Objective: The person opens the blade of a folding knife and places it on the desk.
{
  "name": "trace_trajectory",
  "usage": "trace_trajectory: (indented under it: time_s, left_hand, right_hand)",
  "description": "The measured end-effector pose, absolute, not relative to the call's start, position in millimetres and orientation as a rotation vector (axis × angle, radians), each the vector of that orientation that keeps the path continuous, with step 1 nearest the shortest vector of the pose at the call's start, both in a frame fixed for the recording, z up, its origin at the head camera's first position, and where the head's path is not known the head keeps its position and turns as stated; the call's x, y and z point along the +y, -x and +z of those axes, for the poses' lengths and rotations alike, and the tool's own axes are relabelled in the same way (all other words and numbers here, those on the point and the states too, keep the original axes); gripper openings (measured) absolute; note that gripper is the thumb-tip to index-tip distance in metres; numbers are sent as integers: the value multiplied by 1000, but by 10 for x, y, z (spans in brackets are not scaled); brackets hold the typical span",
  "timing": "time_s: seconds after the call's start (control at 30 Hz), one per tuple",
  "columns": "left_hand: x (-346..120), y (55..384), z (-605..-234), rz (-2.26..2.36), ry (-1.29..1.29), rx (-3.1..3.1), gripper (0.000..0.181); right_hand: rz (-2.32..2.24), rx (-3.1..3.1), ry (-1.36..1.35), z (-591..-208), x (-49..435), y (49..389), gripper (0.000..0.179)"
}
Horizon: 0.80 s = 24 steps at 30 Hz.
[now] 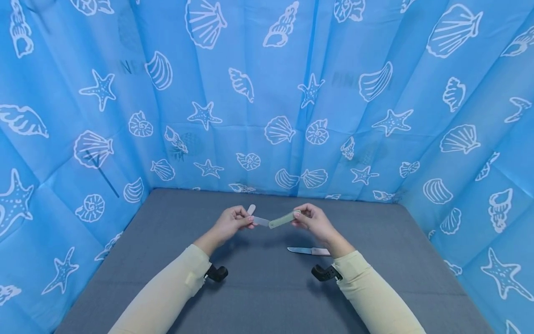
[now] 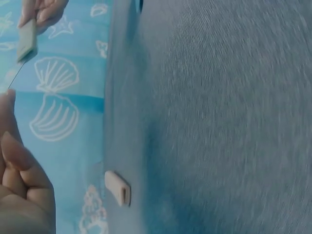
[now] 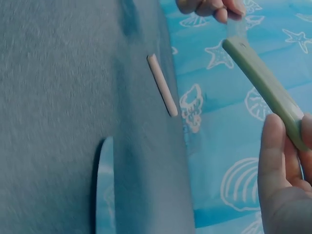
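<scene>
A folding knife with a green handle (image 1: 283, 219) is held up between both hands, its blade partly swung out at an angle. My left hand (image 1: 227, 221) pinches the blade (image 1: 261, 221) between thumb and fingers. At the handle's far end, my right hand (image 1: 314, 223) grips it with thumb and fingertips. The pivot end of the green handle (image 3: 265, 85) shows clearly in the right wrist view. On the table beyond the left hand lies a pale pinkish handle-shaped piece (image 2: 118, 187); a slot shows at its end.
A knife (image 1: 308, 251) with a pale pink handle lies on the grey table (image 1: 258, 297) below the right hand, partly hidden by the wrist. Blue curtains (image 1: 258, 102) with white shell prints stand around the table's back and sides.
</scene>
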<state>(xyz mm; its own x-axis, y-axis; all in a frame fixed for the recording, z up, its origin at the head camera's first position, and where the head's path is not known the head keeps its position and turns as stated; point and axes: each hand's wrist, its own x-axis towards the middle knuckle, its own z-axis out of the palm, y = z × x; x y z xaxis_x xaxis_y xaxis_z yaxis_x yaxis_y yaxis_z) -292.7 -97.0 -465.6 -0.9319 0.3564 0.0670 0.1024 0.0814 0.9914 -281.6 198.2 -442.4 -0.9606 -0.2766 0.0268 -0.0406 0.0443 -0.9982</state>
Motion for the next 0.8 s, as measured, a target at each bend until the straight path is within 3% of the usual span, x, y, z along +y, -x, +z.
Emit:
trace_trajectory:
  time_s: [0.53, 0.8]
  left_hand:
    - [-703, 2896, -4710, 2355, -55, 1933, 9]
    - [-782, 2892, -4784, 2251, -69, 1994, 12]
  right_hand:
    - [-2539, 1653, -62, -4461, 1821, 2836, 12]
    - [-2327, 1754, 23, -4438, 1935, 2819, 12]
